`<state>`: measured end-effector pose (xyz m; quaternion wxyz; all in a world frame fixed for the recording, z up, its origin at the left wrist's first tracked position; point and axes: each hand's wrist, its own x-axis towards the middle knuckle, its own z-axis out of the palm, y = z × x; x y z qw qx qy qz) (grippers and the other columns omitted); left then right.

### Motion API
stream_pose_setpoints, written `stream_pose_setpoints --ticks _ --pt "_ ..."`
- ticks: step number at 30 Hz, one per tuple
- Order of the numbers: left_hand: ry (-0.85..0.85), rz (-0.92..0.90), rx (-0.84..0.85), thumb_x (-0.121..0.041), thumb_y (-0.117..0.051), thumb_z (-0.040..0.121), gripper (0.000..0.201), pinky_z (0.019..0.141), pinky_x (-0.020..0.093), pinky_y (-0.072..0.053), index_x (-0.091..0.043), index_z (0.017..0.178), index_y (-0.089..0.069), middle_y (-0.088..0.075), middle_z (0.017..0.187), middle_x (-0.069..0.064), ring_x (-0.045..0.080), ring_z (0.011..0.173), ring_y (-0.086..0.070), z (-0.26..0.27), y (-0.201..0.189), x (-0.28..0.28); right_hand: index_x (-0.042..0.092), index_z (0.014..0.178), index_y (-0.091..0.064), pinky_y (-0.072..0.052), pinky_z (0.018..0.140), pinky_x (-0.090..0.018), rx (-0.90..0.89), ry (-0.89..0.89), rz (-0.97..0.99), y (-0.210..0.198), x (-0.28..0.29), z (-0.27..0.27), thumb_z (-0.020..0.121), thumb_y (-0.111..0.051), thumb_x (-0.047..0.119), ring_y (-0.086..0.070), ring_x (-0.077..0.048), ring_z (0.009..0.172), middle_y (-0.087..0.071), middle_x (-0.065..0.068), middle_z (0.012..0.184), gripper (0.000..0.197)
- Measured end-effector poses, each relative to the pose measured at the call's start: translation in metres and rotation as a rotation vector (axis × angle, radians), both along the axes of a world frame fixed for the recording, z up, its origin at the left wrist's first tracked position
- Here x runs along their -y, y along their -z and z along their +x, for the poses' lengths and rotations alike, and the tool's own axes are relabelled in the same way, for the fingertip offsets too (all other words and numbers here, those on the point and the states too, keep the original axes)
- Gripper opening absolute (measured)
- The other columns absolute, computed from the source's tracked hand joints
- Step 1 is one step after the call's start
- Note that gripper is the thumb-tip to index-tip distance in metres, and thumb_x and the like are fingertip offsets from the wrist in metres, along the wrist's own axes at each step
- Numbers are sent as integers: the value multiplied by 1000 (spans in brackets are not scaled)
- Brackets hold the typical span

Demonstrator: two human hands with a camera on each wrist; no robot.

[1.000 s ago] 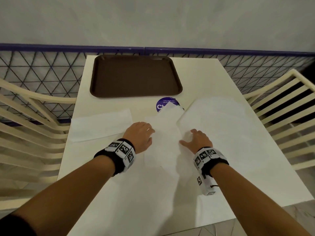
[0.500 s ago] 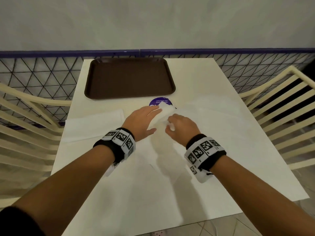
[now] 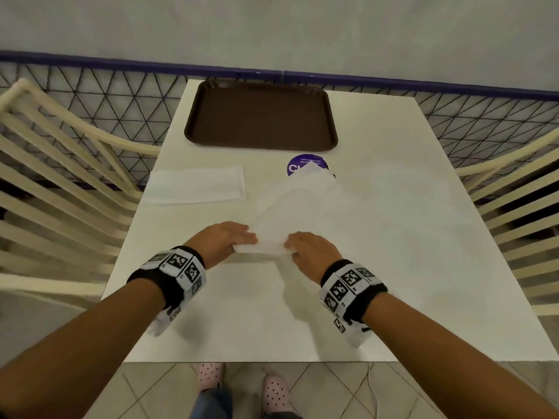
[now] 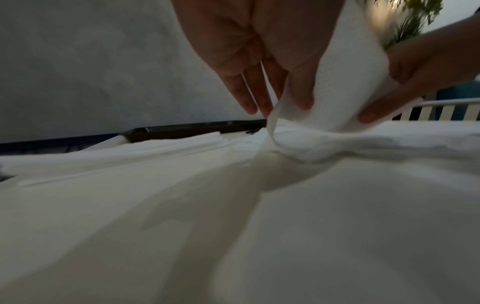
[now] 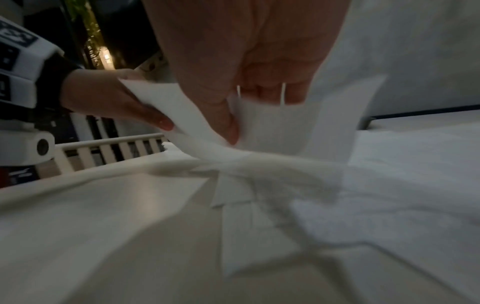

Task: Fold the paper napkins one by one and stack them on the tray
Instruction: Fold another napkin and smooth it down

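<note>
A white paper napkin [image 3: 290, 219] lies on the white table [image 3: 393, 152], its near edge lifted and folded over. My left hand [image 3: 242, 241] pinches that edge at its left end and my right hand [image 3: 295, 249] pinches it at its right end. The left wrist view shows my left hand [image 4: 288, 102] gripping the curled napkin [image 4: 337, 86] between thumb and fingers. In the right wrist view my right hand [image 5: 233, 123] pinches the napkin [image 5: 270, 127]. A folded napkin [image 3: 196, 184] lies to the left. The brown tray [image 3: 260, 114] sits at the far side, with nothing on it.
More unfolded white napkins [image 3: 393, 225] spread over the table's right half. A round purple sticker [image 3: 302, 166] shows just in front of the tray. Cream slatted chairs [image 3: 60, 164] stand on both sides, with a wire mesh fence [image 3: 90, 95] behind.
Both hands reached to the napkin's far end near the sticker, took hold of it, and drew it back toward me. The head camera now looks down more steeply.
</note>
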<state>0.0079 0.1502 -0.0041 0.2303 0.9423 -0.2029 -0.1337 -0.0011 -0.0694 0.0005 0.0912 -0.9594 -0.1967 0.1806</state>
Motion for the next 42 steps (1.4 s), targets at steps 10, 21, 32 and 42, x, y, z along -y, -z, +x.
stream_pose_setpoints --ticks 10,21,32,42 --pt "-390 -316 161 15 -53 82 37 80 -3 -33 -4 109 -68 -66 109 7 14 102 -57 -6 -28 -37 19 122 -56 -49 88 -39 127 68 207 -48 -23 35 95 -42 15 -60 -33 103 -65 -12 114 31" --pt "-438 -366 356 1 -58 87 34 85 -3 -33 -10 118 -62 -64 116 5 17 109 -59 27 -99 -61 12 110 -67 -49 91 -32 397 0 460 -118 -34 68 95 -49 15 -65 -27 97 -70 -9 105 24" --pt "-180 -119 -21 11 -55 86 38 101 2 -24 -3 121 -58 -52 131 13 21 124 -48 -50 -1 -66 7 109 -68 -47 92 -32 35 -91 310 -13 -17 2 95 -51 13 -65 -24 104 -70 -8 112 23" --pt "-502 -150 -327 -26 -58 91 25 73 3 -35 -9 107 -67 -61 92 -4 7 87 -55 -50 18 -64 7 97 -60 -23 63 -22 -254 113 188 5 -16 7 96 -48 20 -46 -17 82 -56 -8 88 18"
